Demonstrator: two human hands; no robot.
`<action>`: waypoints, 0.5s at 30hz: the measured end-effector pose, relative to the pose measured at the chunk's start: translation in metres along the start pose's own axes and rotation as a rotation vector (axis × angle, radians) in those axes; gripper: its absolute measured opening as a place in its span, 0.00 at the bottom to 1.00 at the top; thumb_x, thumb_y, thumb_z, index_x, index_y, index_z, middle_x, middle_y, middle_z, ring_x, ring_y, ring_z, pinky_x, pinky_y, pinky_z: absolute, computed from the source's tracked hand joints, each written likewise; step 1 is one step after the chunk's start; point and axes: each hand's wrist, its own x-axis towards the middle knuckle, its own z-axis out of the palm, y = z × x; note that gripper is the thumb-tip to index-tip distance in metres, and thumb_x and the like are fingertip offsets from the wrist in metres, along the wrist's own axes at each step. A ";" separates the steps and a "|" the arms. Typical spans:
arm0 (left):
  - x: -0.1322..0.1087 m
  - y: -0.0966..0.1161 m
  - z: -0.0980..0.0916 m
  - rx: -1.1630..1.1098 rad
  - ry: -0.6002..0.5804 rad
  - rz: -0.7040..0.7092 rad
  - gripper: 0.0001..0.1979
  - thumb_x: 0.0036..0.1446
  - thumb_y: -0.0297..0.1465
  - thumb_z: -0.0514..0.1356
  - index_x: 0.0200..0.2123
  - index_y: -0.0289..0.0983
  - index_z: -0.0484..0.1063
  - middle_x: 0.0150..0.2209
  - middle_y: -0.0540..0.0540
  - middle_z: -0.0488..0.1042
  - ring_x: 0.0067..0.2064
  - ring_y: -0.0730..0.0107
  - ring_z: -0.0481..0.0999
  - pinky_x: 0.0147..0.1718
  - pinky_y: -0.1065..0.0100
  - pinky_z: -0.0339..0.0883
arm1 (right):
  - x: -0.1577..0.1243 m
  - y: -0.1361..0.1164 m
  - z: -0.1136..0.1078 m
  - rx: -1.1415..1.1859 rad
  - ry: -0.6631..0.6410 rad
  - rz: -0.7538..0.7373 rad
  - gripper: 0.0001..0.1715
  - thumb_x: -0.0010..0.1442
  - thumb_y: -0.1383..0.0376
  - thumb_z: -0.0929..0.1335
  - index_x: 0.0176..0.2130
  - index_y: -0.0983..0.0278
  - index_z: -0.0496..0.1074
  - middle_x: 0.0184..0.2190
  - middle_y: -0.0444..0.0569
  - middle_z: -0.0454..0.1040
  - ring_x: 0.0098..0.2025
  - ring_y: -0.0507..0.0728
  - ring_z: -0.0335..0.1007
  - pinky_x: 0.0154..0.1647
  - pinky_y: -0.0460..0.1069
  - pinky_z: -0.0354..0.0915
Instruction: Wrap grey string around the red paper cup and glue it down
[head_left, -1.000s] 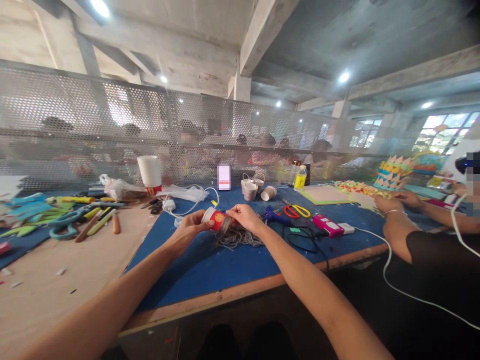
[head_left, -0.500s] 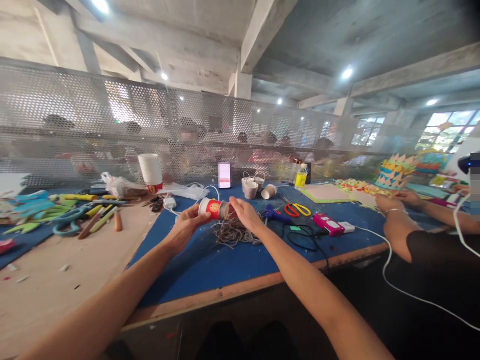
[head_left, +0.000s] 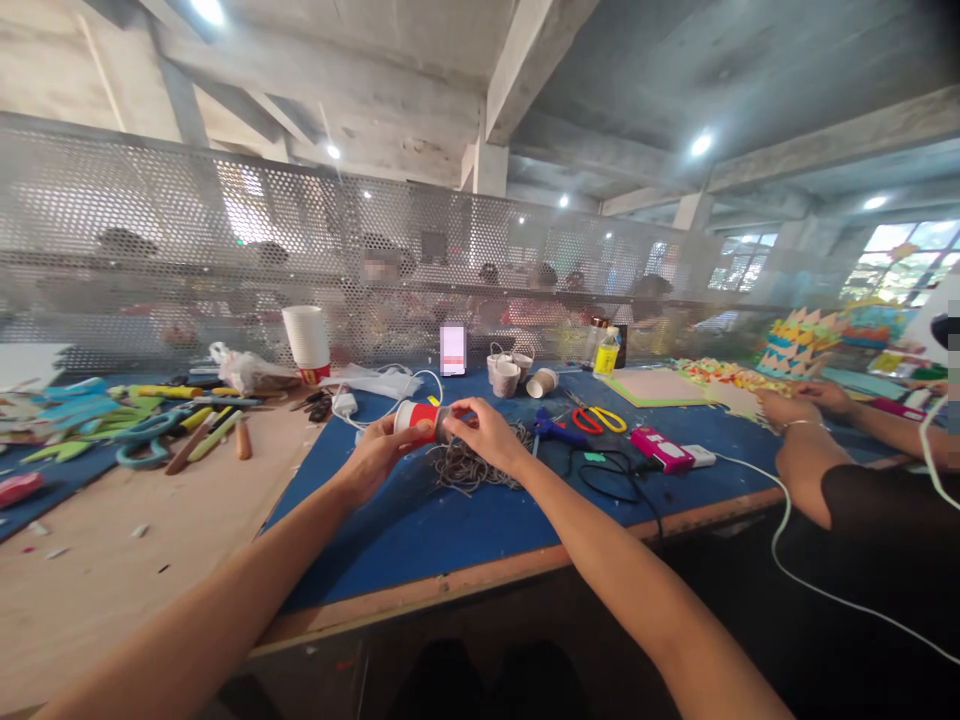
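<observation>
- Far L I see a paper-cup stack [head_left: 306, 338], upright.
- L hand [head_left: 373, 458]: gripping the red/white cup [head_left: 421, 412], tipped on its side over the blue mat [head_left: 375, 550], btwn both hands.
- Grey band [head_left: 443, 424] at cup's R end; I'd judge step = winding cord round cup.
- Cord pile [head_left: 469, 470] on mat, just below/behind R hand.
- R hand [head_left: 484, 432]: fingertips at banded end; can't tell if pinching cord.
- Next move, imo: L steady, R lays cord snug.

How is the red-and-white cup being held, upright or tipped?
Tipped: the cup lies nearly sideways in the left hand, its white end leftward, its grey end by the right hand.
</observation>
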 end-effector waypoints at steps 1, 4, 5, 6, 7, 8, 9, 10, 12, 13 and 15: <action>0.000 0.000 0.000 0.007 0.004 0.004 0.15 0.46 0.34 0.74 0.38 0.34 0.81 0.39 0.41 0.83 0.40 0.62 0.80 0.46 0.62 0.70 | -0.001 0.000 0.001 -0.001 -0.001 -0.008 0.17 0.63 0.57 0.70 0.49 0.64 0.73 0.47 0.51 0.74 0.47 0.54 0.74 0.50 0.49 0.69; 0.000 0.000 0.000 0.025 0.025 0.016 0.17 0.45 0.34 0.75 0.37 0.33 0.81 0.37 0.42 0.83 0.38 0.63 0.79 0.44 0.62 0.70 | -0.001 0.002 0.003 -0.008 0.015 -0.047 0.15 0.64 0.60 0.69 0.50 0.63 0.72 0.48 0.51 0.73 0.44 0.53 0.74 0.50 0.50 0.70; 0.000 0.000 0.000 0.035 0.038 0.022 0.17 0.44 0.35 0.75 0.37 0.34 0.81 0.37 0.42 0.82 0.38 0.64 0.78 0.43 0.63 0.69 | -0.001 0.004 0.003 -0.018 0.035 -0.078 0.14 0.65 0.61 0.69 0.50 0.62 0.72 0.48 0.51 0.72 0.44 0.53 0.74 0.51 0.50 0.70; 0.000 -0.001 -0.001 0.047 0.052 0.032 0.17 0.44 0.35 0.75 0.37 0.34 0.81 0.36 0.43 0.82 0.37 0.64 0.78 0.42 0.64 0.69 | -0.001 0.005 0.002 -0.037 0.067 -0.119 0.13 0.65 0.61 0.68 0.50 0.62 0.72 0.48 0.51 0.72 0.44 0.54 0.74 0.52 0.51 0.70; 0.001 -0.002 -0.001 0.065 0.070 0.043 0.17 0.44 0.36 0.75 0.37 0.34 0.81 0.36 0.43 0.82 0.36 0.65 0.77 0.40 0.65 0.68 | 0.000 0.007 0.001 -0.066 0.110 -0.166 0.13 0.66 0.62 0.68 0.49 0.62 0.72 0.48 0.51 0.72 0.45 0.54 0.74 0.53 0.52 0.70; 0.002 -0.002 -0.002 0.087 0.090 0.055 0.18 0.44 0.36 0.75 0.37 0.34 0.81 0.35 0.44 0.82 0.35 0.66 0.77 0.39 0.65 0.67 | 0.000 0.008 0.000 -0.103 0.160 -0.215 0.12 0.66 0.63 0.67 0.49 0.62 0.72 0.48 0.51 0.71 0.46 0.55 0.74 0.54 0.53 0.69; 0.002 -0.003 -0.003 0.113 0.112 0.066 0.18 0.44 0.37 0.75 0.37 0.34 0.81 0.33 0.44 0.81 0.33 0.66 0.76 0.37 0.66 0.66 | 0.001 0.007 -0.002 -0.146 0.212 -0.260 0.11 0.66 0.64 0.67 0.49 0.62 0.72 0.47 0.52 0.71 0.47 0.55 0.73 0.54 0.53 0.69; 0.003 -0.004 -0.003 0.137 0.131 0.077 0.18 0.43 0.37 0.74 0.37 0.34 0.81 0.32 0.45 0.81 0.32 0.66 0.75 0.35 0.66 0.66 | 0.001 0.005 -0.003 -0.191 0.258 -0.299 0.11 0.67 0.64 0.66 0.48 0.62 0.72 0.47 0.52 0.71 0.47 0.56 0.72 0.55 0.54 0.68; 0.004 -0.004 -0.003 0.179 0.159 0.092 0.19 0.41 0.38 0.74 0.36 0.34 0.81 0.29 0.47 0.80 0.30 0.67 0.73 0.33 0.66 0.64 | -0.001 -0.003 -0.002 -0.271 0.310 -0.363 0.09 0.67 0.64 0.65 0.47 0.62 0.72 0.45 0.52 0.72 0.48 0.57 0.71 0.55 0.54 0.68; 0.004 -0.005 -0.003 0.190 0.165 0.099 0.18 0.41 0.38 0.74 0.36 0.34 0.81 0.29 0.47 0.79 0.29 0.67 0.73 0.33 0.66 0.64 | -0.003 -0.010 0.001 -0.306 0.309 -0.392 0.08 0.68 0.64 0.65 0.46 0.62 0.72 0.45 0.53 0.72 0.49 0.58 0.70 0.56 0.55 0.67; 0.002 -0.005 -0.002 0.196 0.159 0.118 0.17 0.39 0.37 0.73 0.34 0.35 0.80 0.28 0.48 0.79 0.29 0.66 0.73 0.33 0.66 0.64 | -0.008 -0.025 0.013 -0.372 0.251 -0.455 0.08 0.69 0.64 0.64 0.46 0.62 0.72 0.45 0.53 0.73 0.52 0.59 0.69 0.57 0.55 0.65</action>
